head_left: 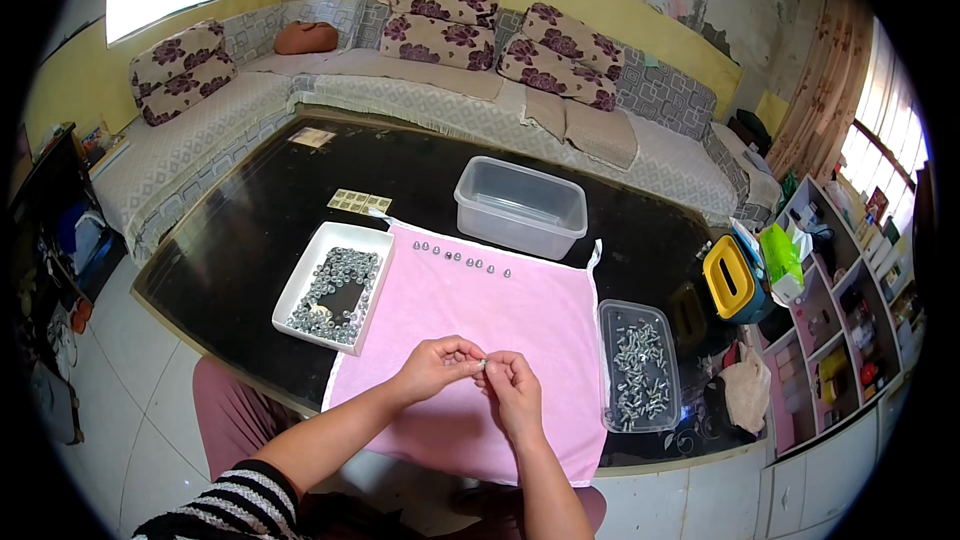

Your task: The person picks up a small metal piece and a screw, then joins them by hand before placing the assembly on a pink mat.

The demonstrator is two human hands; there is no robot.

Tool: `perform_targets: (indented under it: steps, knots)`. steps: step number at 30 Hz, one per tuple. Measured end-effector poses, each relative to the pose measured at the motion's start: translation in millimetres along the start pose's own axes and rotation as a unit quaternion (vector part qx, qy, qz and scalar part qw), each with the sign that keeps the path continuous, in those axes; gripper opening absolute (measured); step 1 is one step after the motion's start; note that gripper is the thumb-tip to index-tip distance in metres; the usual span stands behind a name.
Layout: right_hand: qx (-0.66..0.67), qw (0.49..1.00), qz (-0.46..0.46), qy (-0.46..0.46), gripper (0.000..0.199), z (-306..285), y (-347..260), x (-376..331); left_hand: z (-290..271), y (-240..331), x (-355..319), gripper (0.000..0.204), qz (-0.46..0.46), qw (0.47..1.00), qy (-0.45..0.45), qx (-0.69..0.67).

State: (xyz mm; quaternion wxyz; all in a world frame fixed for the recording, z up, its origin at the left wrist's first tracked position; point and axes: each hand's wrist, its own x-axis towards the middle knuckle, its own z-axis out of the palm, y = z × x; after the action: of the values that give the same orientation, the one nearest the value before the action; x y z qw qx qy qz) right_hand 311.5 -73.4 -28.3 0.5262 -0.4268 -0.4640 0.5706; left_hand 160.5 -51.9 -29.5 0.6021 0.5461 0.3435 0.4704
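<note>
Over the pink cloth (450, 310), my left hand (438, 368) and my right hand (517, 392) meet fingertip to fingertip. Both are closed in a pinch around one small metal fastener (483, 364), mostly covered by the fingers; whether it is a bolt, a nut or both cannot be made out. Beyond them, several small metal fasteners (469, 262) stand in a slanting row near the cloth's far edge. To the left, a white box (284, 300) holds many round metal nuts (347, 268). At the right, a clear plastic tray (673, 380) contains many loose bolts (640, 365).
An open clear plastic container (520, 225) stands behind the cloth on the black table (240, 230). A card with small squares (361, 201) lies behind the white box. A yellow and dark box (730, 278) and a beige cloth (747, 390) are at the right edge.
</note>
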Motion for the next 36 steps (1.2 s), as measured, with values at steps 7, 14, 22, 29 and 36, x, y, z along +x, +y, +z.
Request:
perform_targets:
  steps: [7,14,22,29,36]
  knots:
    - [0.001,1.0,-0.01,-0.009,0.019,-1.8,4.6,1.1,-0.6,0.2,0.4,0.012,0.0,1.0,0.002,0.011]
    - [0.02,1.0,-0.016,0.008,0.019,3.4,-2.1,-0.7,-1.4,-2.6,0.5,0.012,0.005,1.0,-0.003,-0.013]
    - [0.004,1.0,0.008,0.003,0.019,0.0,-0.9,0.6,-1.3,-1.8,0.0,0.012,0.005,1.0,-0.003,-0.003]
    - [0.033,0.999,-0.007,0.008,0.02,2.8,-1.0,0.1,-0.4,-0.6,-0.5,0.012,0.01,1.0,-0.001,0.014]
    - [0.001,1.0,0.019,-0.014,0.024,-1.1,0.5,1.3,-1.4,-2.9,0.6,0.011,0.008,1.0,0.0,0.018]
